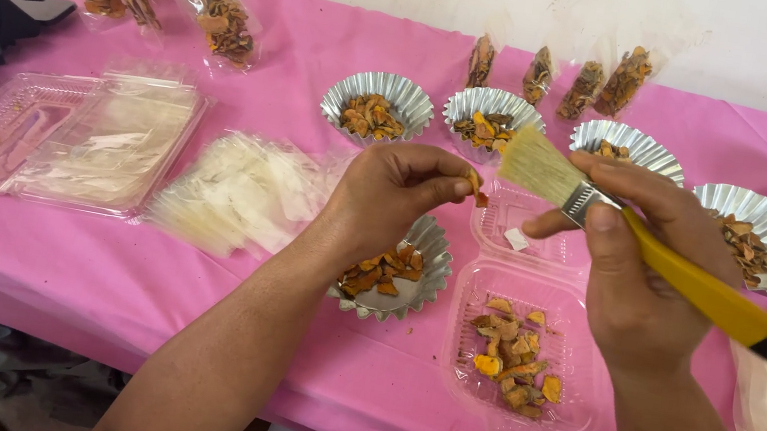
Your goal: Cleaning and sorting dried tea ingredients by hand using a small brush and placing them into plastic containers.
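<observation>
My left hand (399, 193) pinches a small orange dried piece (478, 191) between thumb and fingertips, above a foil cup (417, 295) holding more orange and brown pieces. My right hand (641, 272) grips a paintbrush (604, 212) with a yellow handle and pale bristles. The bristles point left toward the pinched piece and nearly touch it. Below both hands lies an open clear plastic clamshell tray (565, 416) with several orange pieces in its near half.
A pink cloth (249, 322) covers the table. Several foil cups (380, 95) with dried pieces stand in a row behind. Small filled clear bags (216, 17) lie at the back. A stack of clear bags (237, 190) and an empty clamshell (65, 136) lie at left.
</observation>
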